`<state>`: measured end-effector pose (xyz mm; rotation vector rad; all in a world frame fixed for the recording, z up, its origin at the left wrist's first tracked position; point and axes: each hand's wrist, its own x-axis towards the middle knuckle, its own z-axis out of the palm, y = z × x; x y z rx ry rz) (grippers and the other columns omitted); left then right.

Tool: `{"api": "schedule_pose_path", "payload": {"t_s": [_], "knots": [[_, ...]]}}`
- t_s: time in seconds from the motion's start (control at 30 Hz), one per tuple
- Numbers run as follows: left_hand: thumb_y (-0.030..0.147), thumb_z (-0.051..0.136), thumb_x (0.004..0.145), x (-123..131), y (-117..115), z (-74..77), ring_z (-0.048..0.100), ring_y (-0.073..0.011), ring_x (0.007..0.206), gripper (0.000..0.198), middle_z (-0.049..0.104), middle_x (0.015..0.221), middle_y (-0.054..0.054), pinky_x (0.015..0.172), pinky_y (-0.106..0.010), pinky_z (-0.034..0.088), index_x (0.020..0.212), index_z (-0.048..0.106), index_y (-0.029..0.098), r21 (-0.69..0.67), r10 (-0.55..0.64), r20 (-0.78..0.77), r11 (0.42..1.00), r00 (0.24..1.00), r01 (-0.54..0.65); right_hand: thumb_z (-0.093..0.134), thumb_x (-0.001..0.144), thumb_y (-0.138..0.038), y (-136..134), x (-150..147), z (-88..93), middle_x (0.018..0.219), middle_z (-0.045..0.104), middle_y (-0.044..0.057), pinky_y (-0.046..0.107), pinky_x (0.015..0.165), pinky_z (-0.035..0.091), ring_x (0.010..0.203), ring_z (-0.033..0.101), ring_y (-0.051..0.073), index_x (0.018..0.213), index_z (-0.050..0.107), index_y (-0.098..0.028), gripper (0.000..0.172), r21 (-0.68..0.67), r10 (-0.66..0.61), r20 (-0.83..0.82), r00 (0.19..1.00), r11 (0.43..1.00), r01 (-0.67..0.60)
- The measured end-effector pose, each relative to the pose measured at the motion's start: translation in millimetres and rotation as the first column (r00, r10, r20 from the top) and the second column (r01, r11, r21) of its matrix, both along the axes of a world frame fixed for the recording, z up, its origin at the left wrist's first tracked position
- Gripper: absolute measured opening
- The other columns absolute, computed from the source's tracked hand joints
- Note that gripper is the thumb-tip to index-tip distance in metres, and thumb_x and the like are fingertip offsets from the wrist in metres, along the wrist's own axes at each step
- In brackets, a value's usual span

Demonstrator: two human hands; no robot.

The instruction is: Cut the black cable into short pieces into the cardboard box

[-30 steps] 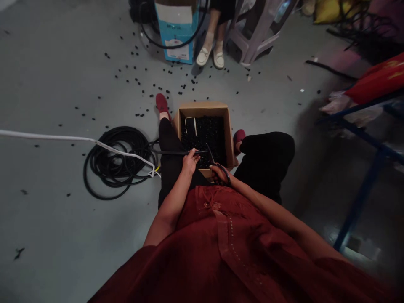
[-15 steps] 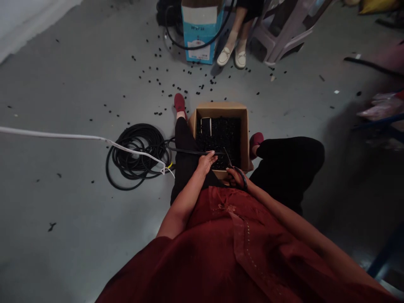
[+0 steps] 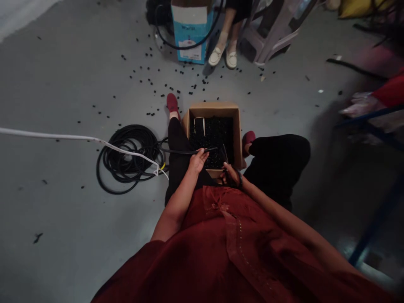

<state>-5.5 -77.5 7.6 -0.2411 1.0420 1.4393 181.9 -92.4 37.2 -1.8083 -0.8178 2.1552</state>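
Hose now pokes farther past gripping left hand; right hand holds scissors.

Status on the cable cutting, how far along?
Done: the box holds a bed of cut black pieces, with more scattered on the floor. In hand: the left hand holds the cable end over the box, and the right hand holds scissors. Left: a big coil, uncut.

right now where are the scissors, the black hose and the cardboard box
scissors [image 3: 225,155], head view, on the blade over the box
black hose [image 3: 132,131], head view, on the top of the coil on the floor
cardboard box [image 3: 217,111], head view, on its far wall
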Motion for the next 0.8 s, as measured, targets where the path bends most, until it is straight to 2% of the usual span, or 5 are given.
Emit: {"api": "schedule_pose_path", "payload": {"t_s": [0.2,0.37,0.57,0.8], "knots": [[0.004,0.060,0.084,0,2,2.6,0.071,-0.0120,0.076,0.010,0.073,0.078,-0.003,0.092,-0.031,0.053,0.080,0.062,0.013,0.034,-0.025,-0.020,0.999,0.999,0.026,0.043,0.096,-0.053,0,-4,19.2,0.070,0.060,-0.001,0.023,0.050,0.048,0.053,0.058,0.012,0.100,0.045,-0.023,0.030,0.023,0.027,-0.027,0.999,0.999,-0.027],[0.005,0.066,0.080,0,2,2.9,0.071,-0.0153,0.093,0.009,0.073,0.080,-0.004,0.100,-0.033,0.049,0.080,0.062,0.014,0.014,-0.026,-0.021,1.000,0.999,0.027,0.041,0.097,-0.054,-1,-5,25.7,0.074,0.060,0.000,0.022,0.049,0.046,0.055,0.058,0.012,0.101,0.045,-0.022,0.032,0.026,0.082,-0.030,0.996,0.996,-0.081],[0.005,0.065,0.080,1,1,3.2,0.071,-0.0143,0.090,0.009,0.073,0.080,-0.003,0.100,-0.033,0.050,0.080,0.063,0.014,0.036,-0.045,-0.032,0.998,0.998,0.046,0.048,0.093,-0.056,-1,-10,20.8,0.074,0.061,0.001,0.023,0.050,0.049,0.055,0.059,0.013,0.099,0.048,-0.022,0.035,0.042,0.094,-0.035,0.995,0.995,-0.093],[0.005,0.066,0.080,3,-1,0.9,0.071,-0.0151,0.092,0.009,0.073,0.081,-0.004,0.099,-0.034,0.050,0.081,0.063,0.013,0.065,-0.082,-0.041,0.994,0.996,0.085,0.053,0.087,-0.062,2,-11,1.6,0.074,0.064,0.001,0.024,0.048,0.051,0.055,0.062,0.014,0.099,0.052,-0.023,0.040,0.090,0.111,-0.034,0.993,0.990,-0.108]]}}
